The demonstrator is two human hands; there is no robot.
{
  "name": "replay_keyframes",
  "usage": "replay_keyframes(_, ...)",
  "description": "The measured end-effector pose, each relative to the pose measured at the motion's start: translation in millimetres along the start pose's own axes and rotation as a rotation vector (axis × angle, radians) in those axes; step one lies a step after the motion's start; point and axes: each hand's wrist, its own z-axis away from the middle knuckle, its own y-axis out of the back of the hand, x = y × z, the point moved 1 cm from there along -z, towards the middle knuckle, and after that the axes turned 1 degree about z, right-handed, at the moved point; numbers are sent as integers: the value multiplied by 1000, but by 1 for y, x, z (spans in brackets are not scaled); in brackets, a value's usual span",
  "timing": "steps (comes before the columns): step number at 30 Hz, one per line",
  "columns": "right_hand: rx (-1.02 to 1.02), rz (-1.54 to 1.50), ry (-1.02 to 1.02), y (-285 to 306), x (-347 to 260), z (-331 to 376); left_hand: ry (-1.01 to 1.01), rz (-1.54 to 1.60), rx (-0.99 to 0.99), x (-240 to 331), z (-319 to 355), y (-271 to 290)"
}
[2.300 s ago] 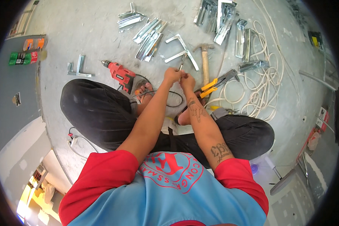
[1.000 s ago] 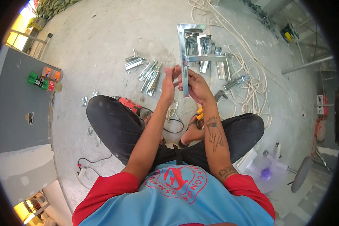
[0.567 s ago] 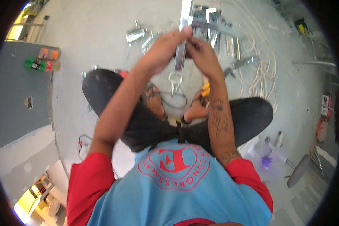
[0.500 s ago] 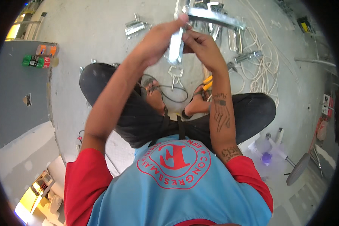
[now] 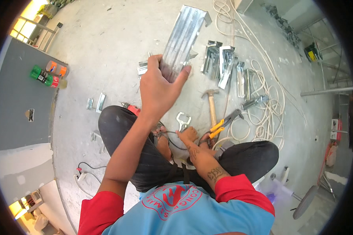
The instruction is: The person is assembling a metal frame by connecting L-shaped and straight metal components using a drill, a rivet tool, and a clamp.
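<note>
My left hand (image 5: 160, 88) grips the lower end of a shiny folded sheet-metal channel (image 5: 184, 37), holding it raised and tilted, with the thumb on its right edge. Low between my feet, my right hand (image 5: 189, 135) closes at the handles of locking C-clamp pliers (image 5: 183, 118); the open jaws point away from me, and the fingers partly hide the handles. A claw hammer (image 5: 211, 103) with a wooden handle lies right of the pliers. Beside it are snips with yellow grips (image 5: 217, 129), and a red power drill (image 5: 132, 109) lies by my left knee.
Several bent metal pieces (image 5: 225, 66) lie on the concrete floor ahead, with more metal brackets (image 5: 101, 102) to the left. Pale cable (image 5: 274, 98) sprawls in coils at right. Bottles (image 5: 43, 75) stand by a grey board (image 5: 21, 98) on the left. A grey disc-shaped tool head (image 5: 305, 201) is at lower right.
The metal channel has turned and is now in my left hand alone. My right hand has let go of it and come down to the locking pliers. The view has shifted.
</note>
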Motion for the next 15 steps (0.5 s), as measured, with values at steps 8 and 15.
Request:
replay_keyframes(8,118,-126,59,28,-15,-18,-20,424,-119,7,0,-2)
replay_keyframes(15,-234,-1544,66,136,-33,32,-405,128,-177,1,-19,13)
